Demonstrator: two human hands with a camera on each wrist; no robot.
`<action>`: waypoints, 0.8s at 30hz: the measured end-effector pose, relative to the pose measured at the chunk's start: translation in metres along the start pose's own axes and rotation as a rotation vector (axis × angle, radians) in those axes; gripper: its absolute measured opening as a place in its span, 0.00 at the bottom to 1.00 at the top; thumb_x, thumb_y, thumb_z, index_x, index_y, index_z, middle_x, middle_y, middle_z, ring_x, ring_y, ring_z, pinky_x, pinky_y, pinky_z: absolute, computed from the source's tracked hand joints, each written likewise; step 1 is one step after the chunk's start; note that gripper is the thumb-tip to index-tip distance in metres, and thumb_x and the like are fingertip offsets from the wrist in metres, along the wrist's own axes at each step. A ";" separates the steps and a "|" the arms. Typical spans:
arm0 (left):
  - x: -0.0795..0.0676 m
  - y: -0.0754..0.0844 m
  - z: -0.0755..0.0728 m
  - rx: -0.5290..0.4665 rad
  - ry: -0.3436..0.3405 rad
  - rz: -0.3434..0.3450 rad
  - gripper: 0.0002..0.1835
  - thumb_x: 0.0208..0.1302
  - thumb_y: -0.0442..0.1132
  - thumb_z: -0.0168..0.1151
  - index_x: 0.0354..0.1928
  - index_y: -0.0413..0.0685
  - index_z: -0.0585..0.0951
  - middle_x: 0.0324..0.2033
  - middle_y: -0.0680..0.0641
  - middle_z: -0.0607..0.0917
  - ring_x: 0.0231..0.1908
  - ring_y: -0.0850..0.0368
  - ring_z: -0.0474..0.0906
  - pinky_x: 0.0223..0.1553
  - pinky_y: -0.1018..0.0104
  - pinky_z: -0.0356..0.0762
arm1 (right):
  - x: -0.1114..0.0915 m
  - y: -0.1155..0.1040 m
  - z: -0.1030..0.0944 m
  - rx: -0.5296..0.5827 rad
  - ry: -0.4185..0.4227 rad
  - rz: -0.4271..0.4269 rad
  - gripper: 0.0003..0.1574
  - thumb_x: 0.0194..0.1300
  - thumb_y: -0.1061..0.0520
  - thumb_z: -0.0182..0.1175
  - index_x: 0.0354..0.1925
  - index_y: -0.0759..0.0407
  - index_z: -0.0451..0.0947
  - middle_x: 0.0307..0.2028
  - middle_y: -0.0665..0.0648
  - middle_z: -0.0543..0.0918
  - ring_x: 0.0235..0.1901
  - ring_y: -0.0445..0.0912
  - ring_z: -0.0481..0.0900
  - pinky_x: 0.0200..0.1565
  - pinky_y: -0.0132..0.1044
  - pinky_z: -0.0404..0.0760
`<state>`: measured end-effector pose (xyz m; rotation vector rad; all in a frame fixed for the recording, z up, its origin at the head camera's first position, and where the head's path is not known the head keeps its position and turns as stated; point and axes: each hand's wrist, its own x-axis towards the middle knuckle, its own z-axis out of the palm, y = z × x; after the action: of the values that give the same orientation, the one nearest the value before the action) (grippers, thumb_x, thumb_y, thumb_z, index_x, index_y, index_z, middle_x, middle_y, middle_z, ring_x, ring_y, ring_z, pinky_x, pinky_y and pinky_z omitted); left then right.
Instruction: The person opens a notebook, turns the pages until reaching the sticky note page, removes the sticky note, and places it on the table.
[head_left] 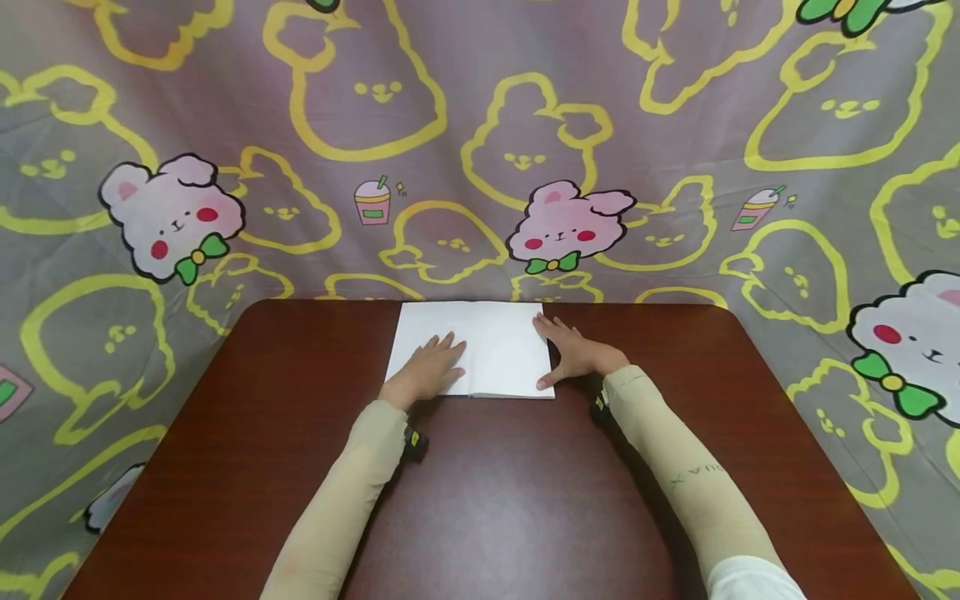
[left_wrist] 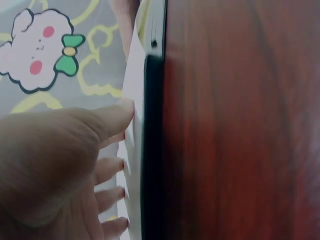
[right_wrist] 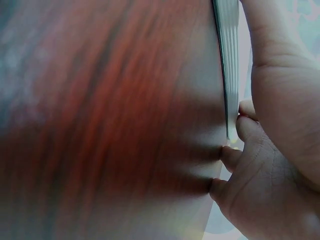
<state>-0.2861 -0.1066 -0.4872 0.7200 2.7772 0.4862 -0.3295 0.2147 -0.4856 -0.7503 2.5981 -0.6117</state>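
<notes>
An open book [head_left: 504,350] with blank white pages lies flat at the far side of the table. My left hand [head_left: 426,371] rests on its left page with the fingers spread. In the left wrist view, that hand's fingertips press on the white page [left_wrist: 134,75], above a dark cover edge [left_wrist: 153,150]. My right hand [head_left: 576,352] spans the book's right edge, thumb at the near corner and fingers toward the far corner. Seen from the right wrist, the page stack [right_wrist: 230,60] is thick, and two fingers of the right hand [right_wrist: 270,160] reach the table beside it.
The brown wooden table [head_left: 480,500] has rounded far corners. Behind it and along both sides hangs a grey curtain [head_left: 450,175] with cartoon rabbits and yellow outlines. A dark wrist device [head_left: 415,444] shows under the left sleeve, another [head_left: 598,408] under the right.
</notes>
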 end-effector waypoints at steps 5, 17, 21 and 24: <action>0.000 0.011 0.004 0.010 0.018 0.062 0.30 0.79 0.46 0.51 0.76 0.42 0.65 0.78 0.36 0.57 0.77 0.35 0.51 0.75 0.37 0.50 | 0.000 0.003 0.001 0.011 -0.008 -0.007 0.85 0.48 0.36 0.79 0.81 0.63 0.35 0.81 0.65 0.36 0.79 0.66 0.31 0.74 0.69 0.36; 0.006 0.032 0.009 0.033 0.062 0.139 0.33 0.72 0.52 0.62 0.72 0.42 0.71 0.75 0.38 0.64 0.76 0.38 0.57 0.76 0.42 0.54 | 0.001 0.005 0.000 0.008 -0.012 0.011 0.86 0.48 0.34 0.79 0.82 0.61 0.34 0.82 0.62 0.35 0.80 0.63 0.30 0.75 0.68 0.35; 0.007 0.037 0.009 0.013 0.059 0.148 0.37 0.67 0.53 0.68 0.72 0.42 0.72 0.75 0.38 0.64 0.76 0.38 0.57 0.76 0.44 0.53 | 0.001 0.005 0.000 0.006 -0.014 0.008 0.86 0.48 0.33 0.78 0.82 0.60 0.34 0.82 0.62 0.35 0.80 0.63 0.29 0.75 0.68 0.35; 0.006 0.038 0.009 0.012 0.059 0.152 0.38 0.65 0.54 0.69 0.71 0.42 0.72 0.75 0.38 0.64 0.76 0.38 0.57 0.76 0.44 0.53 | 0.001 0.004 0.000 0.014 -0.011 0.006 0.85 0.48 0.35 0.79 0.82 0.61 0.34 0.82 0.62 0.35 0.80 0.63 0.29 0.75 0.68 0.34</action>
<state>-0.2725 -0.0694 -0.4821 0.9387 2.7953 0.5277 -0.3322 0.2170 -0.4879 -0.7387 2.5821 -0.6218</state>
